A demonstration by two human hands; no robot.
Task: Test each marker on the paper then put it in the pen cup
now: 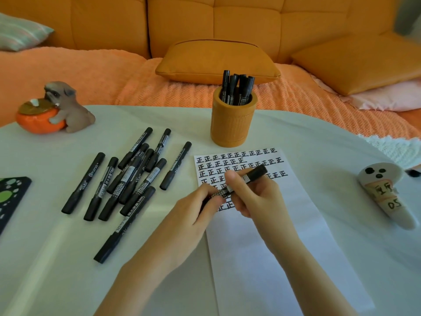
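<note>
Black marker (251, 176) above the paper (262, 258) — left hand (193, 215) pinching its near end, right hand (257, 198) gripping the barrel

Soft, even daylight lights the scene. Where the left hand (193, 212) and right hand (257, 198) pinch the marker (257, 172), edges are slightly smeared; far from the grip, the wide lens bows the table (57, 258) rim and corners soften.

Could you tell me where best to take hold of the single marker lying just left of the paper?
Pinch the marker mid-barrel from above, fingers either side. It lies flat on the table, apart from the pile, so both long sides are free.
</note>
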